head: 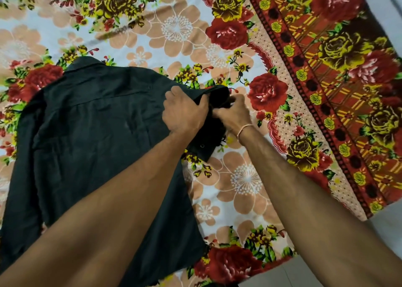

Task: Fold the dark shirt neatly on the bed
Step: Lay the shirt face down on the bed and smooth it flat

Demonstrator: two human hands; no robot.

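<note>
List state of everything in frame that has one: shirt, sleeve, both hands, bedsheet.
dark shirt: spread flat on the bed, collar far from camera
right-side sleeve: bunched, lifted at the shoulder
left hand: grips that sleeve
right hand: pinches the same sleeve
floral bedsheet: spread flat under the shirt

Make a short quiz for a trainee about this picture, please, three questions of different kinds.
1. True or false: the dark shirt is already folded into a small neat stack.
2. Which part of the shirt do both hands work on? A) the collar B) the sleeve C) the bottom hem
3. Fill in: the shirt lies on a bedsheet printed with ____.

Key
1. False: it lies spread out.
2. B: the left hand and the right hand grip the bunched sleeve at the shirt's right side.
3. flowers
</note>
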